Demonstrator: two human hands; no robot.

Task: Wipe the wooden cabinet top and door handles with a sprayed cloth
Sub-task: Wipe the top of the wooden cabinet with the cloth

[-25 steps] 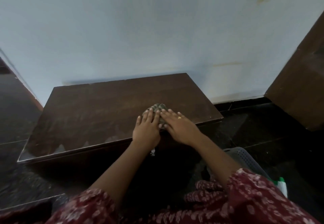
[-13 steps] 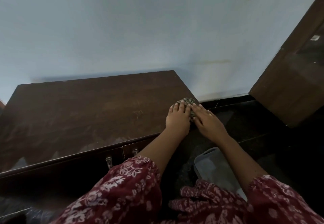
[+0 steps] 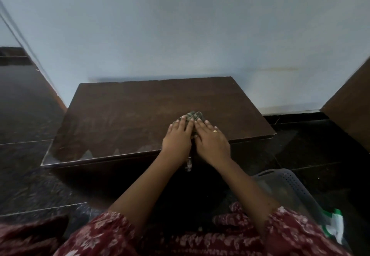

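Note:
A low dark wooden cabinet [image 3: 124, 115] stands against the pale wall, its top worn and chipped along the front edge. A folded green checked cloth [image 3: 193, 115] lies on the top, right of centre. My left hand [image 3: 177, 139] and my right hand [image 3: 212, 142] press flat on the cloth side by side, fingers pointing toward the wall; only the cloth's far end shows beyond the fingertips. A ring sits on my right hand. A small metal door handle [image 3: 188, 164] shows on the cabinet front just below my wrists.
A grey perforated plastic basket [image 3: 288, 181] sits on the dark floor at my right, with a white and green bottle [image 3: 334, 225] beside it. A brown wooden panel [image 3: 350, 111] stands at the far right. My red patterned sleeves fill the bottom.
Both hands and the cloth were at the cabinet top's right end half a second ago; they now lie further left, right of centre. My view has shifted back so the whole top shows.

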